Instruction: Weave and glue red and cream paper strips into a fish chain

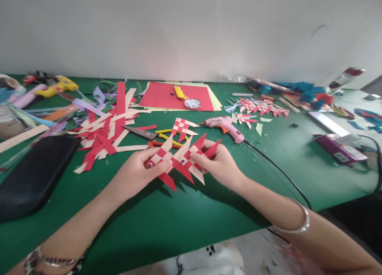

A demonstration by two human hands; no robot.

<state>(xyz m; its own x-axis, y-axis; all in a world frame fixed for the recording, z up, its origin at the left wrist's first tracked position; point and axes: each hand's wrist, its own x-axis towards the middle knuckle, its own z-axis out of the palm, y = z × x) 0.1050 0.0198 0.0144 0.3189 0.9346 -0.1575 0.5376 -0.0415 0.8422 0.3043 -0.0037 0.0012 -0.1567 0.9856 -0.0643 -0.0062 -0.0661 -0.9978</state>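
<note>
My left hand pinches a red and cream woven paper fish with a googly eye at its left end. In my right hand is a second woven paper fish, also with a googly eye. The two fish meet or overlap between my hands, above the green table; whether they are joined I cannot tell. Just beyond them lies a smaller woven paper fish, on or beside scissors with yellow and orange handles. A pink glue gun rests behind my right hand.
Red and cream paper strips are heaped at left, beside a black case. Paper sheets at the back carry a yellow cutter and a round container. More woven fish, a purple box and the glue gun's cord are right.
</note>
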